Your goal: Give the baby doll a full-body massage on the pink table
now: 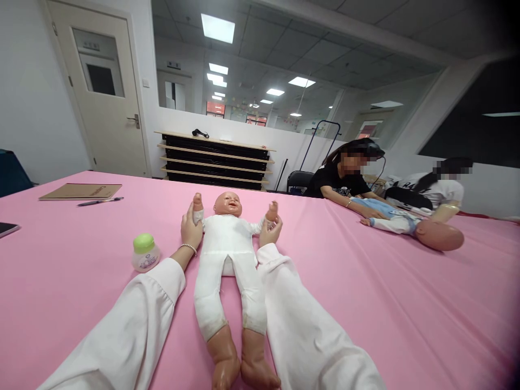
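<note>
A baby doll (226, 244) in a white bodysuit lies on its back on a pink-covered table (365, 309), with its bare vinyl feet towards me. My left hand (190, 228), a beaded bracelet at its wrist, is shut around the doll's arm just below the small vinyl hand. My right hand (270, 230) grips the doll's other arm the same way. Both doll arms are spread outward from the shoulders. A small bottle with a green cap (145, 253) stands just left of my left hand, not touching it.
At the far left lie a brown notebook (80, 191), a pen (100, 201) and a dark tablet or phone (7, 229). Two co-workers (345, 176) sit at the right, one with a hand on a second baby doll (410, 225). A shelf rack (215, 161) stands behind the table.
</note>
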Demonstrator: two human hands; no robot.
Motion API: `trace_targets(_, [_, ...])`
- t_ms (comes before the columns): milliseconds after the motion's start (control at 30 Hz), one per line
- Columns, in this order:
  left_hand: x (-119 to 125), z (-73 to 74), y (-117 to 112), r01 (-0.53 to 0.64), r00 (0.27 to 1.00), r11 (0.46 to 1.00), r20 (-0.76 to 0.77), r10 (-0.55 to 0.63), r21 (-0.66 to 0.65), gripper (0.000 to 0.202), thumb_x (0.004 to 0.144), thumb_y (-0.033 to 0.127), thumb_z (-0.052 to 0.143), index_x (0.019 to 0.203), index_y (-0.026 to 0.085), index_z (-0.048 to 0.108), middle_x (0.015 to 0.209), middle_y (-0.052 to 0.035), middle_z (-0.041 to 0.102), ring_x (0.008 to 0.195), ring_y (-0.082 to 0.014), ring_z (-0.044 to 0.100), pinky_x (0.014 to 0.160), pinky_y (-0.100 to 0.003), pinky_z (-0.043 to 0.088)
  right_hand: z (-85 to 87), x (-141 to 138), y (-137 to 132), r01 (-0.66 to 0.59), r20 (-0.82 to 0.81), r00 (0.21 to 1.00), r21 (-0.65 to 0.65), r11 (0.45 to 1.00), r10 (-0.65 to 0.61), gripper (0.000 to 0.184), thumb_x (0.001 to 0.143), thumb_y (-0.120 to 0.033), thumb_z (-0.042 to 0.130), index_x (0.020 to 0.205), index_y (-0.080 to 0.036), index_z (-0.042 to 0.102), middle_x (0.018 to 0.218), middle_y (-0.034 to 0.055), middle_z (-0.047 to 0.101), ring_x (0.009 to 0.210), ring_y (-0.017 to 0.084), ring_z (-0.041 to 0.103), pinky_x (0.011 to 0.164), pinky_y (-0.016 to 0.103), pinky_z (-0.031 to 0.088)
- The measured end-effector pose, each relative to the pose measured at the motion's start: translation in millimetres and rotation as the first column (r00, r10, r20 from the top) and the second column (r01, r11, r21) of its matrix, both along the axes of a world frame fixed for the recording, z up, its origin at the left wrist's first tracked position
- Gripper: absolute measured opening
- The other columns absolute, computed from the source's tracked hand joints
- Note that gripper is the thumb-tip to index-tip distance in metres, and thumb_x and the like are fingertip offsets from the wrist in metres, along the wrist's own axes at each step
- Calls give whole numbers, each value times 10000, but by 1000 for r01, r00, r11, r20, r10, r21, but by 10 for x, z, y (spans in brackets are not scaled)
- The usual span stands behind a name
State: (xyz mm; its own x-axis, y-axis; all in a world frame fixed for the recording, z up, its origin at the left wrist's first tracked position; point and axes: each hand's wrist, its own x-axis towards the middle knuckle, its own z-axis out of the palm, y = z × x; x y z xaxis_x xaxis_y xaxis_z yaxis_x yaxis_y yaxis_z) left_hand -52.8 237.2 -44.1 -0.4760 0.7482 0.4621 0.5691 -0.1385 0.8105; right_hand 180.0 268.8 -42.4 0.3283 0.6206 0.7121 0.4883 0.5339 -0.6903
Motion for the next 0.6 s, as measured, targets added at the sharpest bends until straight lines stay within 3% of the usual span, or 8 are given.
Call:
trace_targets(67, [39, 13, -24, 62, 991, 998, -122, -61, 5, 650, 766, 158, 422, 1390, 294, 301, 1146, -79, 499, 1078, -206, 473, 959, -373, 415, -32, -27, -22, -41, 50, 998, -33, 999, 42, 417, 838, -313, 442, 1221, -151, 476, 1186, 114, 474, 1075, 163, 479, 945, 365, 428])
trace_targets(167, [92, 14, -46, 115, 945, 993, -305, -116, -20, 627, 747, 69, 374, 1314, 333, 425, 1150, -56, 497, 1068, -191, 446, 968, -366, 396, -76, -75, -7, -200, 299, 929, -96, 975, 219, 361, 797, -216, 453, 1134, -201, 580, 1164, 75, 504, 1105, 164, 469, 1006, 356, 395])
trace_targets(267, [118, 2, -48, 128, 896, 990, -420, -143, -65, 641, 742, 35, 355, 1271, 382, 463, 1197, -34, 481, 1077, -192, 421, 943, -369, 394, -97, -88, 43, -209, 414, 880, -106, 972, 234, 375, 809, -201, 420, 1137, -216, 601, 1181, 69, 508, 1118, 170, 460, 1030, 366, 373])
trace_targets(467, [125, -1, -50, 124, 860, 988, -487, -154, -93, 603, 776, 72, 361, 1284, 387, 446, 1238, -40, 456, 1108, -207, 393, 938, -380, 385, -108, -86, 64, -198, 432, 872, -123, 972, 232, 387, 825, -211, 391, 1153, -215, 597, 1206, 60, 502, 1130, 174, 455, 1038, 373, 363])
trace_targets(600, [124, 20, -58, 111, 914, 990, -381, -137, -91, 631, 764, 73, 358, 1328, 355, 393, 1215, -54, 465, 1099, -207, 414, 954, -389, 387, -78, -101, 14, -192, 282, 934, -127, 973, 221, 408, 813, -248, 428, 1200, -191, 546, 1199, 79, 502, 1115, 164, 479, 1007, 336, 402])
